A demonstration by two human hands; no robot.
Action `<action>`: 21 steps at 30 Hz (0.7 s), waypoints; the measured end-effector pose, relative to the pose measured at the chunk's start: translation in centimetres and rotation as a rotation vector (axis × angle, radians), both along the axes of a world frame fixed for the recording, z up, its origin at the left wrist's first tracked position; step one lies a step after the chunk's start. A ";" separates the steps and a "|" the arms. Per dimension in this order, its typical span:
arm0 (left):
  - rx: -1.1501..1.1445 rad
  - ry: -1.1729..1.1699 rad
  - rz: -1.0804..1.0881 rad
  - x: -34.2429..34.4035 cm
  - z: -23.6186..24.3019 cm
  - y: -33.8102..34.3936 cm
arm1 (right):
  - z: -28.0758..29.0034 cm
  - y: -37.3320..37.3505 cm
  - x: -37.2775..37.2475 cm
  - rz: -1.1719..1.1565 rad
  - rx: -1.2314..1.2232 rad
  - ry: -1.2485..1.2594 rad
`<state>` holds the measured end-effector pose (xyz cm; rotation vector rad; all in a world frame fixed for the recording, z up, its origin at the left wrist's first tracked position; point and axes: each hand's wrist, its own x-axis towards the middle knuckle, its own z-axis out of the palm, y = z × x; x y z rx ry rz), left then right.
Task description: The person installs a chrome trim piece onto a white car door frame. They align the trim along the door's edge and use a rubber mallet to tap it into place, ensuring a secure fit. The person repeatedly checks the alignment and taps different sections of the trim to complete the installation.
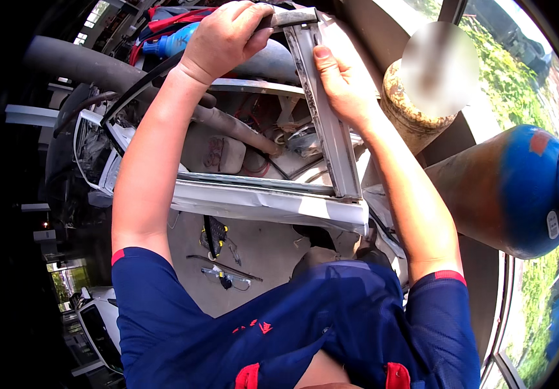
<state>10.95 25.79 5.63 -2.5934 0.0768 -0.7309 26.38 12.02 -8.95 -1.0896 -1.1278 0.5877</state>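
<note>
A white car door [273, 196] with an open window frame stands before me, its panel creased along the lower edge. My left hand [227, 37] is closed around a grey bar-like piece [293, 16] at the top corner of the frame. Whether that piece is part of the frame or separate, I cannot tell. Lower and to the right, my right hand [347, 84] grips the silver upright [328, 123] of the window frame, thumb on its near face. The fingers behind the upright are hidden.
Close on the right lies a blue and brown gas cylinder [519, 188], with a rusty yellowish cylinder [409, 110] farther back. Grey pipes [91, 63] and a blue bottle [174, 40] are beyond the door. Tools [227, 277] lie on the floor; a white car [101, 321] stands at left.
</note>
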 end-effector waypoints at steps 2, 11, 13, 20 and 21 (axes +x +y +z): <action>-0.040 -0.007 0.016 -0.1 0.0 -0.5 | 0.6 0.3 0.3 0.044 0.031 0.107; -0.093 -0.020 -0.008 -0.2 -0.3 -0.3 | 4.3 2.4 2.8 0.239 0.214 0.263; -0.079 -0.038 -0.013 -0.1 -0.1 -0.3 | 4.4 2.8 2.5 0.205 0.225 0.280; -0.084 -0.039 -0.019 0.0 -0.4 0.0 | 4.0 2.9 0.8 0.142 0.280 0.313; -0.074 -0.045 -0.032 -0.1 -0.7 0.3 | 3.8 3.0 0.7 0.135 0.286 0.313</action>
